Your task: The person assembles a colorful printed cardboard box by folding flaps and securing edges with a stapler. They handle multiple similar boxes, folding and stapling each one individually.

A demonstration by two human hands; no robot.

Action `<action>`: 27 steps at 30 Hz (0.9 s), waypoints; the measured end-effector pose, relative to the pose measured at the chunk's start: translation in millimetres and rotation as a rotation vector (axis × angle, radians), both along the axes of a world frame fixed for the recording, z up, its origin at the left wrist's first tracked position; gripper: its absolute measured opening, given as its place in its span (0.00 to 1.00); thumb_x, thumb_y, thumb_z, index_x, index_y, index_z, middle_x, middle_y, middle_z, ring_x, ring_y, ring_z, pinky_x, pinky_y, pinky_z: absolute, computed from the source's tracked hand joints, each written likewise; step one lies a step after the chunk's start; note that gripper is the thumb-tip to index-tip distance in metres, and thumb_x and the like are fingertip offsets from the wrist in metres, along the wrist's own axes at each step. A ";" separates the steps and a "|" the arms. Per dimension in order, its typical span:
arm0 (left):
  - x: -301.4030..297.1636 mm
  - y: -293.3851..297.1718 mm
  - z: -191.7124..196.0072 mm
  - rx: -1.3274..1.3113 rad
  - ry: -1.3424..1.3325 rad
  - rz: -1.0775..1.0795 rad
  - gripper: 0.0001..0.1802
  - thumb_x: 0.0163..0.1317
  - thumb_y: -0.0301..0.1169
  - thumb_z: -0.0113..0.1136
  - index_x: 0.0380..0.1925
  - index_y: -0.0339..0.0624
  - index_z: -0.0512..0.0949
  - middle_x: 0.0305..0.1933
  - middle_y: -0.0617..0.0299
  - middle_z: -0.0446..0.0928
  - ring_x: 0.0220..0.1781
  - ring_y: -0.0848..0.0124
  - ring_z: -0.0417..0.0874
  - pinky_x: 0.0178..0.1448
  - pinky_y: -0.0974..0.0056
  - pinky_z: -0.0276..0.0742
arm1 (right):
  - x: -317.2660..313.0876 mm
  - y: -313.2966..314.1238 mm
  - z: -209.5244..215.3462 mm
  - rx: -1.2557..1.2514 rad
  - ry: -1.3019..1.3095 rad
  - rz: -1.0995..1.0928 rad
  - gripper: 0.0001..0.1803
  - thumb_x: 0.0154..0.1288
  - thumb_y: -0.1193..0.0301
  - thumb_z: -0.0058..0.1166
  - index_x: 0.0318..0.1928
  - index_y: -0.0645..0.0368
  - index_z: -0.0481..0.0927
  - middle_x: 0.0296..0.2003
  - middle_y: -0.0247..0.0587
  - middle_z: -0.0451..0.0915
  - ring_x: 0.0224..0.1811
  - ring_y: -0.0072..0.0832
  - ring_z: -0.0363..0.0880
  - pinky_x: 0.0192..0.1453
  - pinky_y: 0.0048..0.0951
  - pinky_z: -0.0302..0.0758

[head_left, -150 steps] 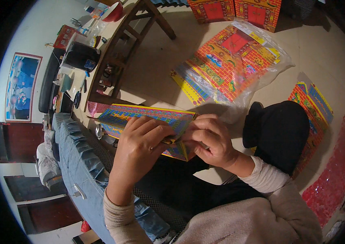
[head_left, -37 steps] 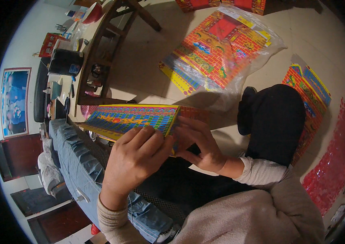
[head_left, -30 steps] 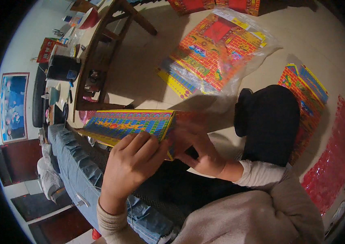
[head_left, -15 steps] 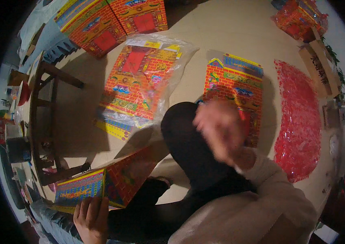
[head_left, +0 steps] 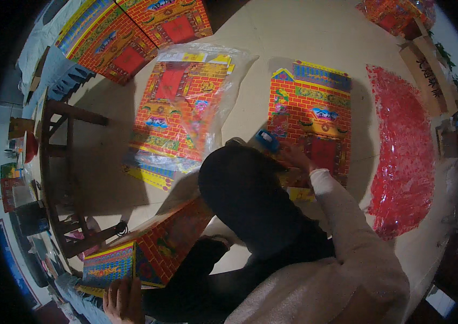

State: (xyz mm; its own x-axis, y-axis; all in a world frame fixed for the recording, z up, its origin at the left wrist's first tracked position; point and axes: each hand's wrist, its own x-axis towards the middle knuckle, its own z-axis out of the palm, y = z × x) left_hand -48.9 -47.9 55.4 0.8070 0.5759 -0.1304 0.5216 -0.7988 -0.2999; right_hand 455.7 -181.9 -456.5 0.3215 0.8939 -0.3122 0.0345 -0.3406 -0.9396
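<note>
At the lower left, my left hand [head_left: 122, 299] has its fingers bent over the edge of a folded-up cardboard house [head_left: 172, 237], printed with red bricks and a blue tiled roof. The house stands tilted beside my leg. My right hand [head_left: 295, 156] is low over a flat printed cardboard sheet [head_left: 323, 116] on the floor, just past my knee. Its fingers look stretched out, partly dim, with nothing visible in them. Close to their tips lies a small blue object [head_left: 267, 141], perhaps a tape roll or dispenser, at the sheet's left edge.
Printed sheets in clear plastic [head_left: 180, 108] lie left of centre. Finished-looking brick-print houses [head_left: 115, 43] stand at the far left. A wooden stool [head_left: 70, 116] is at the left; red plastic wrap [head_left: 401, 151] and a cardboard box [head_left: 428, 75] are at the right.
My right hand has moved from above my knee down to the flat sheet, near the blue object. My left hand stays at the cardboard house. The view has shifted slightly.
</note>
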 end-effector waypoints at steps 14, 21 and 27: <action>13.9 -0.8 -2.2 -0.029 -0.037 0.028 0.20 0.50 0.22 0.70 0.46 0.43 0.87 0.47 0.54 0.84 0.50 0.54 0.87 0.53 0.48 0.83 | 47.1 35.9 -47.2 -0.413 -0.062 0.078 0.23 0.68 0.50 0.61 0.52 0.54 0.86 0.44 0.51 0.86 0.50 0.47 0.86 0.56 0.45 0.80; 13.5 7.1 -10.1 -0.022 -0.055 -0.007 0.19 0.51 0.23 0.70 0.46 0.42 0.87 0.47 0.53 0.84 0.52 0.53 0.86 0.52 0.47 0.83 | 52.9 -20.6 -74.2 -0.387 0.370 -0.308 0.15 0.69 0.62 0.63 0.49 0.57 0.86 0.37 0.39 0.85 0.38 0.30 0.85 0.47 0.39 0.82; 14.2 11.6 -10.1 -0.034 -0.041 -0.014 0.18 0.51 0.23 0.70 0.44 0.40 0.86 0.48 0.52 0.84 0.52 0.52 0.86 0.53 0.47 0.83 | 56.6 -37.5 -92.4 -0.374 0.058 -0.198 0.15 0.73 0.62 0.61 0.47 0.62 0.87 0.41 0.40 0.87 0.44 0.29 0.87 0.48 0.36 0.84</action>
State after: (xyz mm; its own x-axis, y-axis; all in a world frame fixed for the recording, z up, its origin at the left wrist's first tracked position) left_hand -34.8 -36.3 45.4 0.8199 0.5606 -0.1162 0.5218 -0.8153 -0.2512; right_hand 512.3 -219.5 -548.9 0.4479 0.6390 -0.6254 -0.1145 -0.6528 -0.7489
